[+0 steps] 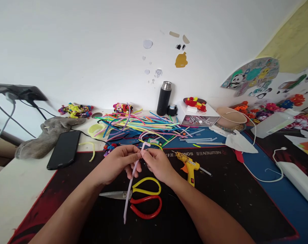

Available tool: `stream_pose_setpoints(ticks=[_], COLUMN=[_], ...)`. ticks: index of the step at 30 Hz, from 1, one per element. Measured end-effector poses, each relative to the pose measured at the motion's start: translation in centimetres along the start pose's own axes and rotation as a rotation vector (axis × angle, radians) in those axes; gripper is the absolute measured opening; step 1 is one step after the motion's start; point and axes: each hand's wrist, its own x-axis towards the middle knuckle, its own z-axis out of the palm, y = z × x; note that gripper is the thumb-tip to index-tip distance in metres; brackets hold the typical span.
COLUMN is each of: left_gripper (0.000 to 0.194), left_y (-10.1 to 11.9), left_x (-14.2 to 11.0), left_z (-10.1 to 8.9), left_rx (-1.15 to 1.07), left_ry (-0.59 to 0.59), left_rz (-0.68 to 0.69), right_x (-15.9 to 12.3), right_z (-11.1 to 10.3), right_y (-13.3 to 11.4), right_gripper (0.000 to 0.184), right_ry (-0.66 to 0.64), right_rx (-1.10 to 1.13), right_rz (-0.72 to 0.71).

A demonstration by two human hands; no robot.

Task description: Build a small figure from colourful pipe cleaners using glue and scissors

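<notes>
A pale lilac pipe cleaner [130, 189] is pinched between both hands, its top end bent over and its long tail hanging down. My left hand [122, 161] grips it with thumb and index finger, the other fingers curled behind. My right hand [157, 162] closes on the bent top part, its fingertips touching those of the left. Below the hands, scissors [146, 194] with one yellow and one red handle lie on the black mat [207, 210]; the hanging tail passes in front of them. Right of my right hand lies a yellow glue gun [189, 164] with a clear glue stick.
A heap of coloured pipe cleaners [141, 125] spreads behind the hands. A black phone [63, 149] lies left, beside a grey plush-looking object [42, 140]. Against the wall stand a black thermos [164, 98] and a white box [212, 113]. A white power strip [296, 181] lies right.
</notes>
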Motion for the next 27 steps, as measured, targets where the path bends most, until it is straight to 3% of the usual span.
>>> stream_pose_setpoints(ticks=[19, 23, 27], left_gripper=[0.049, 0.05, 0.05], left_y=[0.14, 0.16, 0.18], left_x=[-0.27, -0.27, -0.24], left_z=[0.07, 0.0, -0.19], left_rx=[-0.013, -0.042, -0.084], left_ry=[-0.009, 0.01, 0.029], left_rz=[-0.012, -0.006, 0.008], right_x=[0.2, 0.08, -0.19], right_z=[-0.02, -0.2, -0.22], right_y=[-0.05, -0.39, -0.98], right_gripper=[0.051, 0.056, 0.062], right_ry=[0.037, -0.022, -0.175], right_rx=[0.039, 0.114, 0.253], right_rz=[0.042, 0.066, 0.057])
